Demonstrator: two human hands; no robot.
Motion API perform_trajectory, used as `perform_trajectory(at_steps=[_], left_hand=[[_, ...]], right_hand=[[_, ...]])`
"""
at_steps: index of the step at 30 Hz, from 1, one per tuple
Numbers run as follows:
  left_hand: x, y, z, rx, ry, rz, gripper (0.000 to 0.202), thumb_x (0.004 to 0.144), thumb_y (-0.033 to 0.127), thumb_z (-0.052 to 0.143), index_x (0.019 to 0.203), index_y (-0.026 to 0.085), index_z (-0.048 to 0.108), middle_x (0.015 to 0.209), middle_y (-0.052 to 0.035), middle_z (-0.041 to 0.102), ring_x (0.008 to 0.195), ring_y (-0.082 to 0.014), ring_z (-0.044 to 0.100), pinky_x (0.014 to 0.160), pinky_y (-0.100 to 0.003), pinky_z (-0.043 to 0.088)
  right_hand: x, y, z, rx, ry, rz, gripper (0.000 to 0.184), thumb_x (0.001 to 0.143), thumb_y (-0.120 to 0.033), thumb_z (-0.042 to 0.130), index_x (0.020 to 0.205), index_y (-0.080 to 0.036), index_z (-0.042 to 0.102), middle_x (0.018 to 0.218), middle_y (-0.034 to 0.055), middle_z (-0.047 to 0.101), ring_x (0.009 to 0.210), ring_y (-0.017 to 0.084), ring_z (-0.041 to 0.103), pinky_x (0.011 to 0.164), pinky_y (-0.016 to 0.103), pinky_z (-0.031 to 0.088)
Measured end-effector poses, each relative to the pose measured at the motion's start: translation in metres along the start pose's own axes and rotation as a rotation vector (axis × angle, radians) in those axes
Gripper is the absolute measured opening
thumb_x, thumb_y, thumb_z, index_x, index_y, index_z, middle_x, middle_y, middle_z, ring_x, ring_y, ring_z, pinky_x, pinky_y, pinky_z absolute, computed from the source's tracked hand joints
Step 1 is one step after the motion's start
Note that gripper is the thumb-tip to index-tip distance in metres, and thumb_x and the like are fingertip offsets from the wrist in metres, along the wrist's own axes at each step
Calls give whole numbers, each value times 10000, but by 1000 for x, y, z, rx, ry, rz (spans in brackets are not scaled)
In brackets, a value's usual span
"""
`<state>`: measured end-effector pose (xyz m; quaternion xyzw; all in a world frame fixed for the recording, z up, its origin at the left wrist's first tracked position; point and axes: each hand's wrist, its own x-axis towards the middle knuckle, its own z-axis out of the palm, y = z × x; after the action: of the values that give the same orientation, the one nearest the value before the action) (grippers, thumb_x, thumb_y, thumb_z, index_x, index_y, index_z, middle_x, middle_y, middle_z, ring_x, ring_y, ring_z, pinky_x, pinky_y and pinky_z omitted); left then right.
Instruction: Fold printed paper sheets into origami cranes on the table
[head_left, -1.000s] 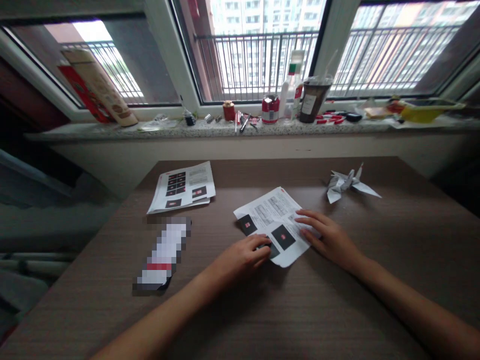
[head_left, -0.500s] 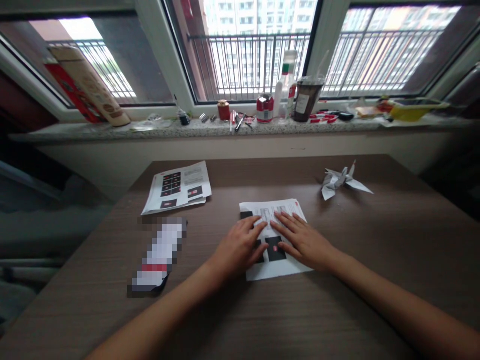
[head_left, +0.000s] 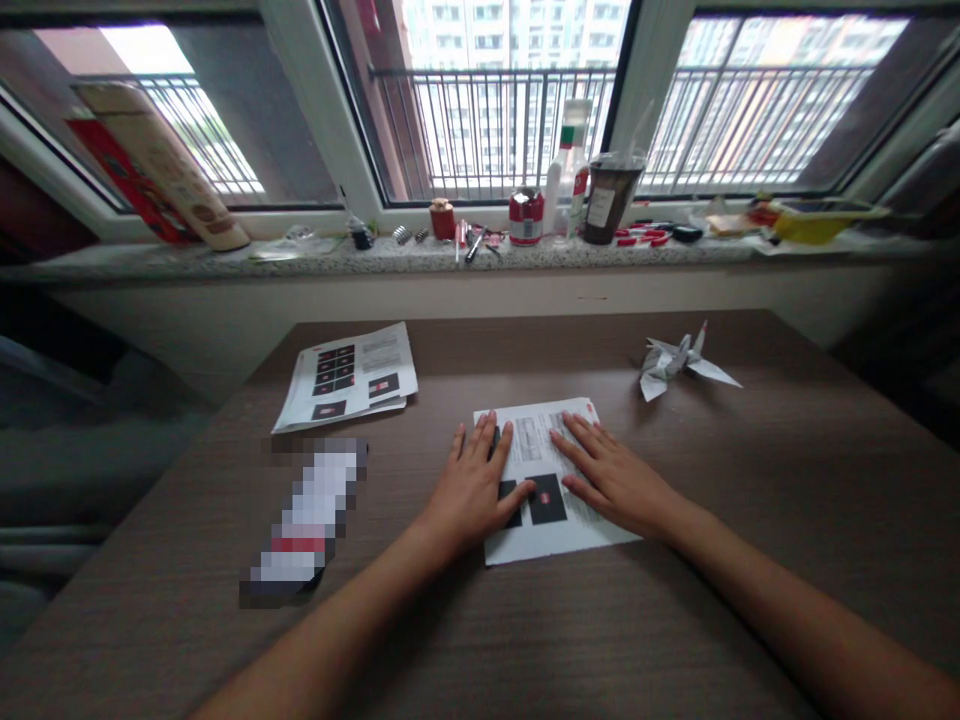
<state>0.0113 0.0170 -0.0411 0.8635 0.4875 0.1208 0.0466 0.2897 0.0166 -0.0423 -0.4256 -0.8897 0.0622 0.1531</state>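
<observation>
Beneath a bright window and its cluttered stone sill, a brown table bears a printed sheet midway between its left and right edges. Left hand and right hand lie open upon it, fingers spread, gripping nothing, seemingly to keep it flat; a folded paper crane stands well apart near the far right corner, perhaps to leave working room.

printed sheet: print illegible | paper stack: print illegible | cup label: unreadable
</observation>
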Motion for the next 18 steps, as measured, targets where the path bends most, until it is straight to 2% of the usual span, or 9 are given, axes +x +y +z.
perform_trajectory(at_steps=[5, 9, 12, 14, 18], left_hand=[[2, -5, -4, -10, -1, 23, 871, 985, 681, 483, 1646, 169, 240, 1688, -217, 246, 1582, -366, 194, 1269, -575, 196], [1, -3, -15, -20, 1, 64, 840, 994, 678, 475, 1624, 150, 304, 1686, -211, 259, 1577, -374, 207, 1262, -541, 255], [-4, 4, -27, -54, -109, 197, 803, 1013, 679, 439, 1622, 168, 325, 1679, -173, 304, 1562, -327, 278, 1274, -491, 255], [-9, 8, -34, -85, -168, 253, 869, 984, 726, 455, 1637, 174, 295, 1683, -171, 294, 1563, -321, 278, 1278, -485, 247], [-14, 12, -37, -115, -207, 308, 1080, 857, 849, 535, 1658, 189, 241, 1709, -192, 177, 1578, -381, 199, 1274, -555, 209]], right_hand=[[-3, 6, 0, -5, 18, 6, 724, 1028, -489, 563, 1657, -347, 235, 1719, 42, 162, 1560, 343, 249, 1274, 543, 274], [-2, 5, 1, 4, 28, 8, 747, 1022, -491, 577, 1659, -379, 204, 1719, 24, 178, 1561, 328, 258, 1280, 531, 269], [-2, 5, 1, -2, 13, 22, 749, 1023, -502, 571, 1659, -386, 193, 1725, 29, 165, 1565, 318, 253, 1280, 528, 266], [-3, 5, 1, -11, 4, 25, 742, 1027, -507, 559, 1660, -377, 193, 1727, 40, 158, 1569, 317, 245, 1277, 533, 270], [-2, 4, 0, -5, 12, 20, 723, 1026, -503, 563, 1654, -360, 234, 1726, 52, 179, 1569, 322, 248, 1275, 542, 269]])
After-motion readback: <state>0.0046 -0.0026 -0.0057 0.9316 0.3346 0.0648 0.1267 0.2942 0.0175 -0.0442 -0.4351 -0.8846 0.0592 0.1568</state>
